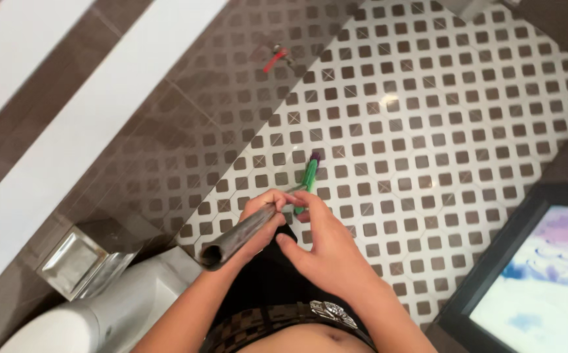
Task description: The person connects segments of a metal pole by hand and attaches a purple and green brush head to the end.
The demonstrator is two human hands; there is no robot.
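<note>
The left hand point(261, 219) has its grip wrapped around a metal pole point(235, 238) whose open end points to seven o'clock. The right hand point(320, 238) pinches a thin bit by the green brush head point(309, 180), at one o'clock over the tiled floor point(441, 117). Head and pole look not yet fully fitted.

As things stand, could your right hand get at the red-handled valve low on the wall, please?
Probably not without bending: the right hand is up at waist level by the metal tube, and the red-handled valve sits far below, though nothing blocks it.
</note>
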